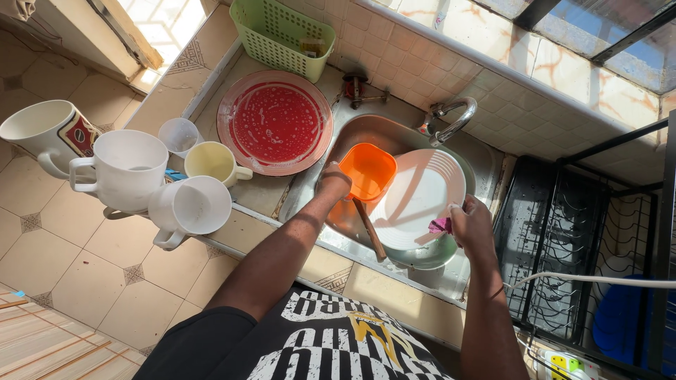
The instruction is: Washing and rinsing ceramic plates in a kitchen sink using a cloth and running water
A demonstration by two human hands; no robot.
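tiled kitchen counter (232, 232) with steel sink (366, 134) under a tap (451, 116). my left hand (334, 179) gripped an orange bowl (367, 171) over the sink; my right hand (470, 226) pinched a pink cloth (441, 225) against a white plate (419, 197). nearby: soapy red plate (274, 123), green basket (282, 35), four mugs at the counter's left end, black rack (563, 239).

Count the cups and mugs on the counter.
5: three white mugs along the left edge, a clear cup and a yellow cup beside the red plate. Others may be hidden.
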